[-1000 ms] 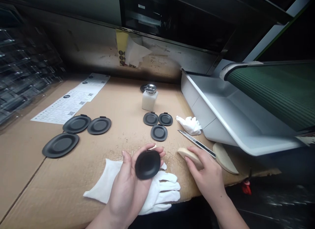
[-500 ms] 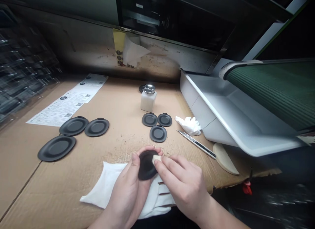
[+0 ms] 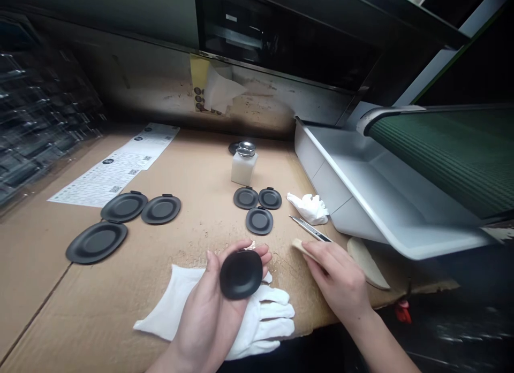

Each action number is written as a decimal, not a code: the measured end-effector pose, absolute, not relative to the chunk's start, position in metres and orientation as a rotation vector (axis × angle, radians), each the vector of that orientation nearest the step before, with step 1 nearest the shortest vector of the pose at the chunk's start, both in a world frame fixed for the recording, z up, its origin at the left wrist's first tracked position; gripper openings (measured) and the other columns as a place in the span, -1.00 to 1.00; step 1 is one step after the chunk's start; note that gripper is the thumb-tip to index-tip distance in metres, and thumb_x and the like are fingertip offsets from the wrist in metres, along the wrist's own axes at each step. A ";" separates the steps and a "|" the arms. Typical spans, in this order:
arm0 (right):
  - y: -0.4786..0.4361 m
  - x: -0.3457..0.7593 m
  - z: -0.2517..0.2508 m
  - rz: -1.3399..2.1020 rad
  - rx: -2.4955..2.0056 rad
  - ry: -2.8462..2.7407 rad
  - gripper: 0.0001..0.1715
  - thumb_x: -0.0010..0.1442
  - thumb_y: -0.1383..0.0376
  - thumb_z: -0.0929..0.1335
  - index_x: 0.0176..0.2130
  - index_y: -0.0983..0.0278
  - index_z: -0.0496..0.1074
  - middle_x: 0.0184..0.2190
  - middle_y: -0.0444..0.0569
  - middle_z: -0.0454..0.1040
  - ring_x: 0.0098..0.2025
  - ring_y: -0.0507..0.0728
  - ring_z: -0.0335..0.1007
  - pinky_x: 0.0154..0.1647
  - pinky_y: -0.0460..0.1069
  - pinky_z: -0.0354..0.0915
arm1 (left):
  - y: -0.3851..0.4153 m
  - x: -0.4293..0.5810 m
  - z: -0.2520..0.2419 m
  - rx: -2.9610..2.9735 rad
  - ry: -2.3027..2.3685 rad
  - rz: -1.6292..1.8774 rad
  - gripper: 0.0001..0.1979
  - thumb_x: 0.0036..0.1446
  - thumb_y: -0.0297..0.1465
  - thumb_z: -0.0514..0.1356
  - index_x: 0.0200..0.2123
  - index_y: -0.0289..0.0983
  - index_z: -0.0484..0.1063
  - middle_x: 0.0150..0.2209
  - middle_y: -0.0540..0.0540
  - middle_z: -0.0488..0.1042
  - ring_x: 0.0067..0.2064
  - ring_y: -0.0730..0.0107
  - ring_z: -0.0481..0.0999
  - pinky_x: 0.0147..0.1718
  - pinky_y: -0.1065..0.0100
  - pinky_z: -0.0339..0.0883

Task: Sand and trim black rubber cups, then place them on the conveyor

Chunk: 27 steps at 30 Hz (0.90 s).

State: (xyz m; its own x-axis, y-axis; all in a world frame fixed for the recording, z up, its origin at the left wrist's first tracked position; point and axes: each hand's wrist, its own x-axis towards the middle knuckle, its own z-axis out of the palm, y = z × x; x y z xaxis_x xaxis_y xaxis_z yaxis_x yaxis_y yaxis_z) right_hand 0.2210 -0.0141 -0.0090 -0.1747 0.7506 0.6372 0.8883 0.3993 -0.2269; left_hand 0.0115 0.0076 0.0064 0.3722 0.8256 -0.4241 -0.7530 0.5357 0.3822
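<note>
My left hand (image 3: 211, 303) cradles a matte black rounded disc (image 3: 241, 275) against its palm and fingers, above a white cotton glove (image 3: 261, 322) lying on the cardboard. My right hand (image 3: 337, 279) pinches a beige foam block (image 3: 302, 248) and is apart from the disc, to its right. Several similar black discs with small tabs lie on the cardboard: one (image 3: 96, 243) at the left and one (image 3: 259, 221) beyond my left hand.
A white bottle with a metal pump top (image 3: 243, 165) stands beyond the discs. Nearby lie a utility knife (image 3: 309, 228), a crumpled white cloth (image 3: 309, 208) and a beige curved piece (image 3: 364, 261). A grey tray (image 3: 361, 188) and green belt (image 3: 441, 159) sit right; printed sheets (image 3: 116, 169) lie left.
My right hand has moved right, away from the disc, taking the foam block with it. The disc now faces up more fully in my left hand, and the glove shows again.
</note>
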 end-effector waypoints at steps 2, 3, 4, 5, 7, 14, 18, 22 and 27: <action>-0.018 0.217 -0.007 -0.229 -1.392 -1.931 -0.63 0.07 0.54 0.33 -0.11 0.25 0.37 -0.28 -0.05 0.48 -0.22 0.05 0.38 -0.15 -0.04 0.32 | 0.007 0.011 0.006 0.165 0.606 1.028 -0.51 0.15 -0.11 -0.04 -0.13 -0.38 0.40 -0.08 -0.37 0.48 0.07 -0.01 0.34 0.11 0.06 0.05; -0.020 0.213 -0.004 -0.214 -1.376 -1.908 -0.62 0.06 0.54 0.33 -0.12 0.25 0.37 -0.28 -0.05 0.48 -0.22 0.05 0.39 -0.15 -0.04 0.32 | 0.006 0.012 0.005 0.187 0.596 1.034 -0.51 0.15 -0.10 -0.05 -0.14 -0.38 0.41 -0.07 -0.36 0.47 0.07 0.00 0.34 0.11 0.06 0.04; -0.021 0.206 0.001 -0.192 -1.345 -1.885 -0.61 0.05 0.55 0.34 -0.12 0.25 0.37 -0.29 -0.05 0.48 -0.23 0.05 0.39 -0.15 -0.04 0.32 | 0.006 0.012 0.005 0.207 0.587 1.037 -0.51 0.16 -0.10 -0.06 -0.14 -0.38 0.41 -0.07 -0.36 0.47 0.07 0.00 0.34 0.11 0.06 0.04; -0.021 0.198 0.005 -0.156 -1.300 -1.873 -0.60 0.05 0.55 0.34 -0.11 0.25 0.37 -0.29 -0.05 0.48 -0.23 0.05 0.39 -0.17 -0.04 0.33 | 0.006 0.013 0.004 0.225 0.578 1.038 -0.51 0.16 -0.11 -0.07 -0.14 -0.37 0.41 -0.07 -0.35 0.47 0.07 0.02 0.34 0.11 0.07 0.04; -0.021 0.178 0.014 -0.054 -1.181 -1.899 -0.59 0.06 0.56 0.33 -0.09 0.25 0.36 -0.28 -0.05 0.48 -0.22 0.05 0.38 -0.19 -0.04 0.35 | 0.005 0.014 0.003 0.250 0.559 1.038 -0.52 0.18 -0.12 -0.08 -0.14 -0.36 0.41 -0.07 -0.33 0.47 0.07 0.04 0.34 0.10 0.09 0.06; -0.019 0.135 0.011 0.046 -1.106 -2.066 -0.73 0.14 0.47 0.29 -0.13 0.29 0.38 -0.33 -0.05 0.49 -0.29 0.04 0.35 -0.26 -0.04 0.34 | 0.004 0.015 0.002 0.278 0.559 1.024 -0.63 0.20 -0.21 -0.06 -0.16 -0.34 0.39 -0.11 -0.26 0.47 0.05 0.11 0.35 0.10 0.15 0.09; -0.021 0.154 0.021 0.063 -1.146 -2.198 -0.74 0.14 0.48 0.28 -0.15 0.28 0.39 -0.33 -0.05 0.49 -0.34 0.02 0.35 -0.36 -0.08 0.32 | 0.006 0.015 0.002 0.265 0.569 1.024 -0.63 0.19 -0.22 -0.05 -0.16 -0.35 0.38 -0.12 -0.28 0.48 0.05 0.04 0.34 0.11 0.05 0.06; -0.016 0.189 0.024 -0.052 -1.231 -1.999 -0.68 0.10 0.51 0.31 -0.13 0.25 0.38 -0.30 -0.07 0.49 -0.26 0.03 0.38 -0.22 -0.07 0.33 | 0.008 0.014 0.003 0.193 0.614 1.048 -0.64 0.18 -0.21 -0.01 -0.16 -0.35 0.38 -0.08 -0.33 0.47 0.07 0.02 0.34 0.10 0.06 0.07; -0.015 0.211 -0.002 -0.241 -1.510 -2.045 -0.68 0.15 0.45 0.27 -0.09 0.22 0.38 -0.20 -0.04 0.48 -0.15 0.09 0.37 -0.09 0.00 0.31 | 0.009 0.012 0.005 0.094 0.602 1.038 -0.59 0.17 -0.18 -0.01 -0.12 -0.37 0.38 -0.07 -0.37 0.47 0.06 0.01 0.36 0.08 0.11 0.13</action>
